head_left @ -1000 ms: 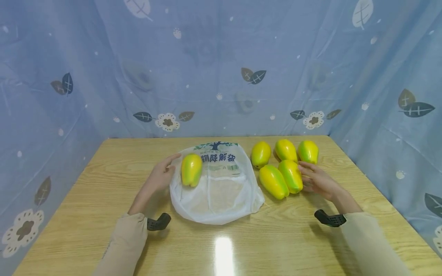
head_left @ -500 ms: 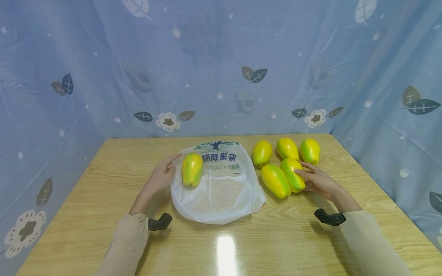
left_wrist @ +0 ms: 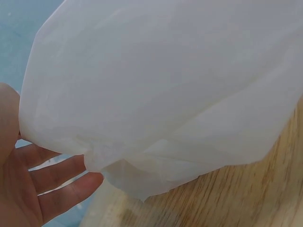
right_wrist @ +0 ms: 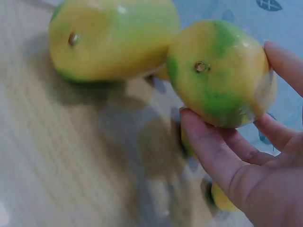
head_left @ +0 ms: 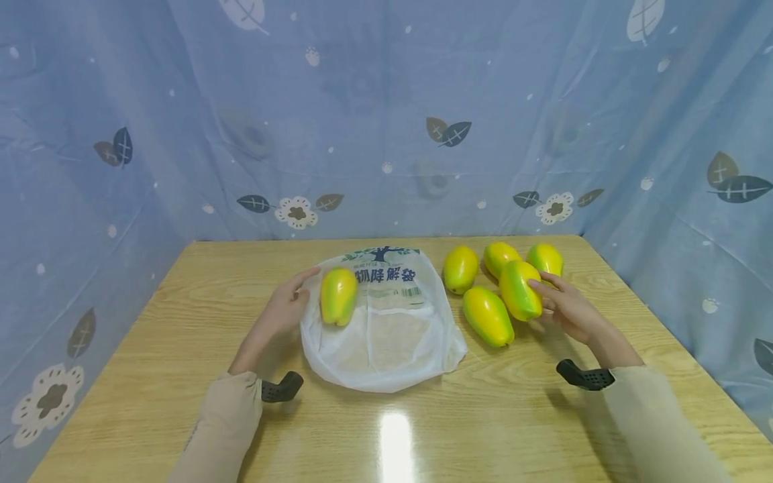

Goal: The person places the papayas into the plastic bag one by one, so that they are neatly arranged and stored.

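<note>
A white plastic bag (head_left: pixel 398 335) with printed lettering lies flat on the table, a yellow-green papaya (head_left: pixel 339 296) on top of its left part. My left hand (head_left: pixel 284 305) is at the bag's left edge. In the left wrist view its fingers (left_wrist: pixel 71 191) are fairly straight and touch the bag's rim, partly hidden behind it. My right hand (head_left: pixel 570 308) holds another papaya (head_left: pixel 521 290) between thumb and fingers, raised off the table. In the right wrist view, that papaya's stem end (right_wrist: pixel 202 67) faces the camera.
One papaya (head_left: pixel 488 316) lies just left of the held one. Behind stand more papayas, one left (head_left: pixel 461 270), one in the middle (head_left: pixel 500 257) and one right (head_left: pixel 545 257). A patterned blue curtain (head_left: pixel 380 121) encloses the table's back and sides.
My right hand has closed around the papaya and lifted it up and away from the one beside it. The left hand and the bag have stayed in place.
</note>
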The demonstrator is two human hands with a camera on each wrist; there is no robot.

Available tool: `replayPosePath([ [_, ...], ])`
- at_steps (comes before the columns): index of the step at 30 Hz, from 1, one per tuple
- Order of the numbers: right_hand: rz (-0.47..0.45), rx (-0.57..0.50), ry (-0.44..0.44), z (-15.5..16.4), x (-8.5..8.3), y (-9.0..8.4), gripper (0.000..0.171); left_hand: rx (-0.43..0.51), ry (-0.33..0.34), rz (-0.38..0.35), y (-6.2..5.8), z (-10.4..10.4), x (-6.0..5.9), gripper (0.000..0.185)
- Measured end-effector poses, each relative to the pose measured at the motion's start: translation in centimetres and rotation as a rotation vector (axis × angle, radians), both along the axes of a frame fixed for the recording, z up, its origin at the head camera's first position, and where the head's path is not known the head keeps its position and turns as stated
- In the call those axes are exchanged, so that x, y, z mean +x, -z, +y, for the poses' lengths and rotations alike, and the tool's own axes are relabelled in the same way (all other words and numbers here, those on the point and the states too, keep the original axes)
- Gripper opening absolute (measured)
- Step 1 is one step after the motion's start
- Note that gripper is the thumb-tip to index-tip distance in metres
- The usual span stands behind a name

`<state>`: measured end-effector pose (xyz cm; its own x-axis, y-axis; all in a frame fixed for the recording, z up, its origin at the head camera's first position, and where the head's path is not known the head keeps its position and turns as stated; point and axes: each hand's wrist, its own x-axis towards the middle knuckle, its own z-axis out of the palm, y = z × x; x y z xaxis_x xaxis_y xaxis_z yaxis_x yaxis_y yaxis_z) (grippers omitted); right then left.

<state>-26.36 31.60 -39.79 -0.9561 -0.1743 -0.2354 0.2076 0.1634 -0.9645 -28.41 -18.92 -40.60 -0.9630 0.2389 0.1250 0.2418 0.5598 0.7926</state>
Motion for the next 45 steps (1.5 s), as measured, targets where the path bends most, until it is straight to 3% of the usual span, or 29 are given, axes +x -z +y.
replayPosePath([
  [9,0.024,-0.174,0.025,-2.3,-0.8,-1.6,0.081,-0.006,0.0,0.002,0.0,0.0,-0.1,0.049],
  [22,0.048,-0.286,-0.002,-7.3,-2.3,-3.3,0.074,-0.003,-0.004,-0.005,0.0,0.1,0.0,0.049],
  [28,0.024,-0.286,-0.007,-10.1,-2.9,-3.4,0.077,-0.007,-0.005,-0.005,0.1,0.2,-0.1,0.048],
  [38,0.016,-0.29,-0.044,-14.9,-3.8,-2.8,0.066,-0.004,-0.011,-0.004,0.2,0.2,0.2,0.049],
  [45,0.035,-0.134,-0.095,-17.7,-3.9,-2.4,0.072,0.0,-0.015,-0.022,-0.1,0.4,0.2,0.049],
])
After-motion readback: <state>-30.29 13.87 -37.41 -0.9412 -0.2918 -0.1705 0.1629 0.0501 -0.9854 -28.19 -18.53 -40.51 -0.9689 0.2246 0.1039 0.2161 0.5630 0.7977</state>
